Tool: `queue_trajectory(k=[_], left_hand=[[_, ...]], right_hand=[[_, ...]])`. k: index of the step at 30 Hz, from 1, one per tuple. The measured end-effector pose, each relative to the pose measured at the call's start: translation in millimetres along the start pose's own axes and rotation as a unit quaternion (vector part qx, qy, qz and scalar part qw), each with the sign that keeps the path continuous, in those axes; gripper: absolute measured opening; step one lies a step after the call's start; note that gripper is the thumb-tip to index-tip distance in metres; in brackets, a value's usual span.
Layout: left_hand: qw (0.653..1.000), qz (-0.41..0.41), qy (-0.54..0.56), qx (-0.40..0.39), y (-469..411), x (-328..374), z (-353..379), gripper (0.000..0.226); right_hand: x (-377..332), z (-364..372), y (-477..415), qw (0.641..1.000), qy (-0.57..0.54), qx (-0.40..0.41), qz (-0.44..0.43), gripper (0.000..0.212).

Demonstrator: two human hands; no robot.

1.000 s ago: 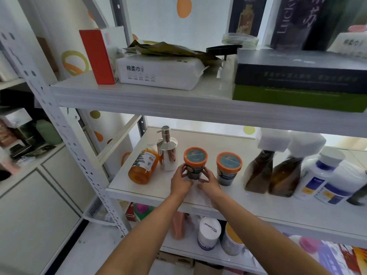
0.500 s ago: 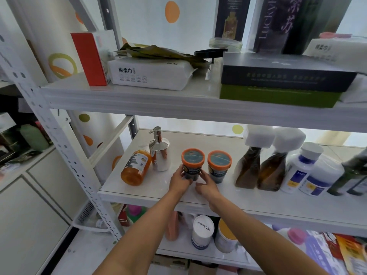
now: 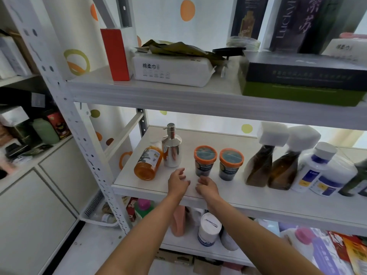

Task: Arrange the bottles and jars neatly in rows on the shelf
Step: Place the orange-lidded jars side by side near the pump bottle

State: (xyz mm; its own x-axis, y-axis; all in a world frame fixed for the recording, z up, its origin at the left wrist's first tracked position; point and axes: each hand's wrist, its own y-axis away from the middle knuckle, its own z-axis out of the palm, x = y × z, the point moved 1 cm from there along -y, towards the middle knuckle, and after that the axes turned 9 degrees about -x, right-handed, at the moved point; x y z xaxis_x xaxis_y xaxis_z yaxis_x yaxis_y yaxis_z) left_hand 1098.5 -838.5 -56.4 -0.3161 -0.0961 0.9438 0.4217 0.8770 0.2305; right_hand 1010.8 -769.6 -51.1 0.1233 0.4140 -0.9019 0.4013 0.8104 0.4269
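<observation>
- Orange-lidded jars [image 3: 205, 161], two in number, are seen upright and side by side on the shelf [image 3: 258, 197], just right of the chrome pump bottle [image 3: 171, 148]. A row is judged to be forming.
- Both hands are found released and empty: the left hand [image 3: 177, 182] in front of the pump bottle, the right hand [image 3: 207, 187] further right, near the first jar's base.
- An orange bottle [image 3: 148, 163] is noted on its side just left of the pump bottle, not yet stood up.
</observation>
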Motion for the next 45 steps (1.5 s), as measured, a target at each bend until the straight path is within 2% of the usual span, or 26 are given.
queue_trajectory(k=[3,7,11,14,17,19,23,26,30,32,34,38,42,45], left_hand=[[0.997,-0.028,0.027,0.067,2,-10,-19,0.04],[0.975,-0.084,0.136,0.153,8,-16,-41,0.025],[0.952,-0.146,0.143,0.229,13,-16,-60,0.013],[0.928,-0.187,0.099,0.307,20,-10,-83,0.022],[0.917,-0.14,0.081,0.364,20,3,-108,0.032],[0.933,-0.112,0.059,0.337,10,5,-120,0.038],[0.977,-0.127,0.007,0.172,-18,-4,-131,0.063],[0.985,-0.141,0.045,0.094,-26,-5,-136,0.069],[0.988,-0.133,0.078,0.017,-36,-6,-152,0.063],[0.988,-0.128,0.08,-0.018,-39,-5,-161,0.065],[0.989,-0.118,0.076,-0.044,-43,-8,-166,0.066],[0.99,-0.084,0.079,-0.078,-43,-14,-171,0.061],[0.995,-0.008,0.043,-0.085,-35,-15,-176,0.047],[0.996,0.029,0.018,-0.084,-36,-18,-183,0.05]], right_hand=[[1,9,1,1.0,0.004,-0.009,0.0,0.054],[-3,18,-6,1.0,0.009,-0.018,0.002,0.05],[-11,41,-15,0.998,0.023,-0.063,0.015,0.046],[-17,62,-21,0.995,0.008,-0.096,0.034,0.046],[-24,81,-26,0.991,-0.032,-0.111,0.066,0.041],[-26,90,-28,0.989,-0.055,-0.114,0.076,0.038],[-31,104,-33,0.99,-0.069,-0.102,0.073,0.034],[-35,120,-39,0.99,-0.082,-0.097,0.062,0.047],[-37,142,-43,0.993,-0.081,-0.068,0.057,0.048],[-38,147,-45,0.993,-0.081,-0.054,0.065,0.055],[-40,148,-46,0.99,-0.105,-0.057,0.069,0.055],[-45,147,-40,0.987,-0.136,-0.065,0.059,0.041],[-43,150,-41,0.986,-0.143,-0.088,0.021,0.025],[-40,156,-44,0.992,-0.105,-0.074,-0.008,0.033]])
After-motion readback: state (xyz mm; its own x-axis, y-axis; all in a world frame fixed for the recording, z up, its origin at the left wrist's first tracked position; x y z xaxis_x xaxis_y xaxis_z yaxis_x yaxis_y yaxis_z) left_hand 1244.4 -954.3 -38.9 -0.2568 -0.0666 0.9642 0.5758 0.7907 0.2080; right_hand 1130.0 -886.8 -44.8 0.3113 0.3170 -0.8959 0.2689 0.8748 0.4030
